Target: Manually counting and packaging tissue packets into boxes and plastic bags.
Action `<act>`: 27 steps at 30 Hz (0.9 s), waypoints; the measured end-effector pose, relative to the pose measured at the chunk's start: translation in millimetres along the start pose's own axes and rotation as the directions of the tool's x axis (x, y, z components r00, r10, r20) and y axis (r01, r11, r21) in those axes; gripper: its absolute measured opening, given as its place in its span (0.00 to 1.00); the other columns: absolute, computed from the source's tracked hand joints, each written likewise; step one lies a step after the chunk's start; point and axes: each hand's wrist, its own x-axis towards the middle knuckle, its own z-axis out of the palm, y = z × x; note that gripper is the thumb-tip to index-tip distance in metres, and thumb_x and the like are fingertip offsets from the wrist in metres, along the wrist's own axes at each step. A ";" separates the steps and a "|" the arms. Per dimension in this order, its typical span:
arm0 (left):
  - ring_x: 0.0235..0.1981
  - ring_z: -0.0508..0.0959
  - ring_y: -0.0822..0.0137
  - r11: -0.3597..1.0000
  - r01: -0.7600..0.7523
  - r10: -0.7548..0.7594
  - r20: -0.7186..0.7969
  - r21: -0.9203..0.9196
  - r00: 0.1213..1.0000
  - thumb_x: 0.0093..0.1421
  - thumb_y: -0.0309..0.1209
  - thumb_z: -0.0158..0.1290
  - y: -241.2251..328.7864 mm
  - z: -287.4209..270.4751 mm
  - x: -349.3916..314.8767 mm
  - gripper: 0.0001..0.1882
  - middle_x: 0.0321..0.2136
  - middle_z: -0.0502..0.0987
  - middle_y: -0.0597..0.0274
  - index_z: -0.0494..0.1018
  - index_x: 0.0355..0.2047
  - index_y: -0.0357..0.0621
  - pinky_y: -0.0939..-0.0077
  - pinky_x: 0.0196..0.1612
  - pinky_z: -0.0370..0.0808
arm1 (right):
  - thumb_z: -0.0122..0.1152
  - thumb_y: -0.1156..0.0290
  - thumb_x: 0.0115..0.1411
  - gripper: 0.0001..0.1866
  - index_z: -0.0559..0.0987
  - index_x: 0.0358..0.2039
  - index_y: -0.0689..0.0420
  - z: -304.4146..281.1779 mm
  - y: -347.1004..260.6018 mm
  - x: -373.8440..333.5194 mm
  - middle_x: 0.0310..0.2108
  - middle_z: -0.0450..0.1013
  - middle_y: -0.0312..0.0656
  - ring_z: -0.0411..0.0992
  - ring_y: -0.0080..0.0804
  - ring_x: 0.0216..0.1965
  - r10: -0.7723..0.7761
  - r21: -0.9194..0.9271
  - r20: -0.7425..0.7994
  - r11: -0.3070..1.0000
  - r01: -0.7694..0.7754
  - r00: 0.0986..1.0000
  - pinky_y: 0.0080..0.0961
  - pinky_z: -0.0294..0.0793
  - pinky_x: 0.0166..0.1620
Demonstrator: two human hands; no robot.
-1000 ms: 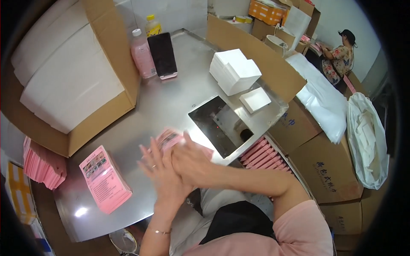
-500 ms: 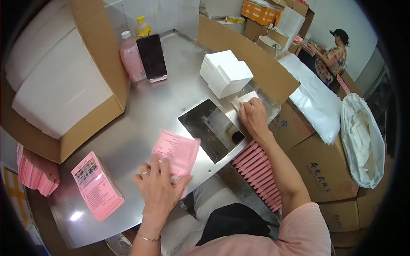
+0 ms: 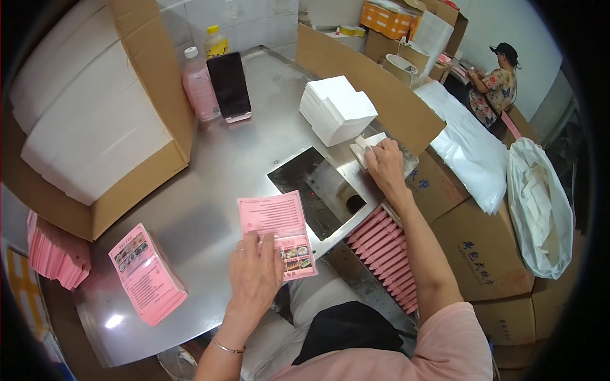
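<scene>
My left hand (image 3: 255,273) is at the near edge of the metal table, with its fingers closed over a pink printed packet (image 3: 272,213). The packet lies turned so that lines of text and small food pictures show; its glossy surface looks like plastic film. My right hand (image 3: 386,164) reaches out to the far right, its fingertips pinched on folded white paper napkins (image 3: 363,147). Right behind those napkins stands a tall stack of white folded napkins (image 3: 337,111). A neat pile of the same pink packets (image 3: 147,274) rests left of my left hand.
A rectangular opening (image 3: 298,166) is set into the metal table (image 3: 210,190). Finished-looking pink packets (image 3: 384,257) stand in a row below the right edge. A phone (image 3: 229,86), bottles (image 3: 200,82) and a large carton (image 3: 136,190) line the back left. A co-worker (image 3: 499,89) sits far right.
The pink packet has turned and settled flatter under my left hand, uncovering its food pictures. My right hand has shifted slightly right, and the napkin at its fingertips is lifted a little.
</scene>
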 end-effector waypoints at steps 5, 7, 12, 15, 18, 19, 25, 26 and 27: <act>0.39 0.74 0.52 1.000 0.004 -0.005 -0.028 -0.021 1.000 0.55 0.27 0.58 1.7 -0.7 1.0 0.19 0.42 0.71 0.48 0.72 0.47 0.37 0.59 0.36 0.70 | 0.60 0.74 0.52 0.11 0.83 0.36 0.61 -3.9 -2.9 2.3 0.30 0.71 0.48 0.69 0.46 0.35 -0.017 0.007 -0.030 1.000 0.017 0.999 0.42 0.69 0.37; 0.39 0.74 0.52 1.000 0.029 -0.029 -0.021 0.002 0.999 0.54 0.28 0.58 3.9 -3.0 1.0 0.20 0.42 0.71 0.48 0.71 0.48 0.37 0.60 0.37 0.70 | 0.59 0.76 0.52 0.14 0.83 0.39 0.61 -11.0 -8.1 0.5 0.30 0.71 0.49 0.70 0.47 0.35 -0.062 -0.015 -0.088 0.998 0.061 0.994 0.41 0.70 0.38; 0.40 0.75 0.47 0.980 0.121 -0.091 0.187 -0.157 0.978 0.50 0.29 0.61 7.6 -16.3 0.1 0.27 0.44 0.71 0.44 0.71 0.52 0.39 0.56 0.41 0.73 | 0.55 0.78 0.56 0.22 0.74 0.53 0.66 -4.3 -72.1 -45.5 0.58 0.69 0.56 0.69 0.55 0.57 -0.378 0.222 0.045 0.906 0.359 0.925 0.47 0.67 0.62; 0.36 0.74 0.49 0.982 0.141 -0.122 0.145 -0.124 0.982 0.46 0.34 0.64 -11.9 -38.5 0.6 0.37 0.42 0.67 0.44 0.67 0.59 0.42 0.58 0.37 0.72 | 0.53 0.71 0.60 0.19 0.76 0.52 0.61 -40.9 -175.3 -107.4 0.52 0.71 0.58 0.68 0.56 0.58 -0.683 0.476 -0.022 0.635 0.608 0.730 0.61 0.58 0.64; 0.36 0.72 0.45 0.986 0.101 -0.082 0.143 -0.132 0.986 0.48 0.29 0.60 -1.4 -32.7 4.1 0.44 0.39 0.69 0.44 0.58 0.67 0.45 0.54 0.43 0.70 | 0.56 0.69 0.58 0.17 0.78 0.47 0.58 -22.5 -193.6 -74.0 0.46 0.73 0.55 0.70 0.54 0.54 -0.698 0.393 0.165 0.695 0.603 0.697 0.67 0.55 0.64; 0.36 0.72 0.45 0.968 0.089 -0.058 0.138 -0.236 0.989 0.49 0.28 0.59 8.2 -28.3 5.8 0.45 0.39 0.69 0.44 0.57 0.68 0.46 0.54 0.43 0.69 | 0.59 0.68 0.57 0.17 0.79 0.46 0.58 -5.5 -193.9 -56.8 0.43 0.73 0.55 0.71 0.54 0.51 -0.585 0.253 0.401 0.810 0.529 0.705 0.68 0.58 0.62; 0.35 0.73 0.50 0.952 0.187 -0.130 0.235 -0.243 0.963 0.54 0.25 0.59 -14.1 -59.0 -12.1 0.40 0.33 0.72 0.51 0.58 0.67 0.45 0.58 0.40 0.72 | 0.59 0.70 0.55 0.11 0.80 0.39 0.59 48.9 -144.0 -40.0 0.37 0.76 0.52 0.76 0.54 0.39 -0.365 0.414 0.190 0.871 0.263 0.911 0.53 0.72 0.52; 0.36 0.73 0.51 0.963 0.140 -0.096 0.194 -0.229 0.976 0.53 0.25 0.59 -19.8 -59.6 -21.7 0.34 0.33 0.72 0.52 0.64 0.62 0.43 0.59 0.41 0.72 | 0.59 0.70 0.55 0.10 0.80 0.36 0.58 47.6 -131.6 -33.2 0.34 0.77 0.52 0.76 0.54 0.37 -0.250 0.387 0.285 0.913 0.128 0.925 0.49 0.74 0.49; 0.37 0.73 0.52 0.968 0.100 -0.060 0.176 -0.231 0.982 0.53 0.25 0.60 -20.3 -61.1 -32.4 0.29 0.33 0.73 0.53 0.70 0.57 0.42 0.61 0.41 0.72 | 0.58 0.71 0.55 0.08 0.81 0.34 0.58 38.6 -125.3 -36.2 0.30 0.77 0.52 0.77 0.53 0.35 -0.113 0.333 0.398 0.942 -0.029 0.910 0.46 0.77 0.45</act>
